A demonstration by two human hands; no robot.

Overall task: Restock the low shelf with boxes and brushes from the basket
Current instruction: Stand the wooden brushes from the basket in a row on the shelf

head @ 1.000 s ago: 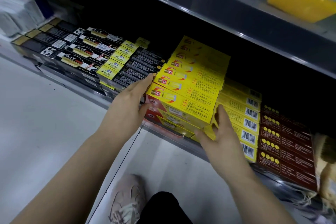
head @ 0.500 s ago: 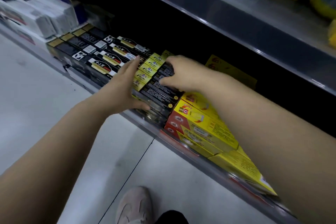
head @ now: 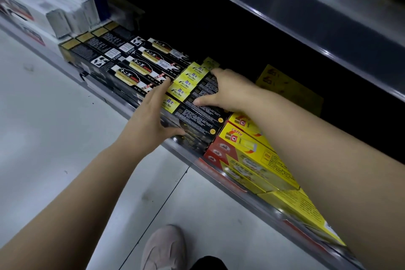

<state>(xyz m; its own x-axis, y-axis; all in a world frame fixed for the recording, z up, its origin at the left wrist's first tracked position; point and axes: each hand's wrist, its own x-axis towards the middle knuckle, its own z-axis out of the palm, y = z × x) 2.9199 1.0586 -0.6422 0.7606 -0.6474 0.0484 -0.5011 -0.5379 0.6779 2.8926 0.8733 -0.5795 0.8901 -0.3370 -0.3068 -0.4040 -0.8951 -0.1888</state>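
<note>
left hand (head: 153, 116) flat against the side of the black lime-ended boxes (head: 198, 119), right hand (head: 230, 92) curled over their top, stack on the low shelf (head: 247, 198), yellow boxes (head: 258, 155) touching alongside, Chinese labels too small to read tbh

I read the black cartons (head: 198, 116) as printed cardboard with a slight sheen, and the yellow cartons (head: 258, 155) as glossier card. The low shelf's front rail (head: 263, 204) looks like smooth grey metal. The floor tiles (head: 54, 133) are smooth and faintly glossy. The shoe (head: 164, 245) seems matt fabric.
</note>
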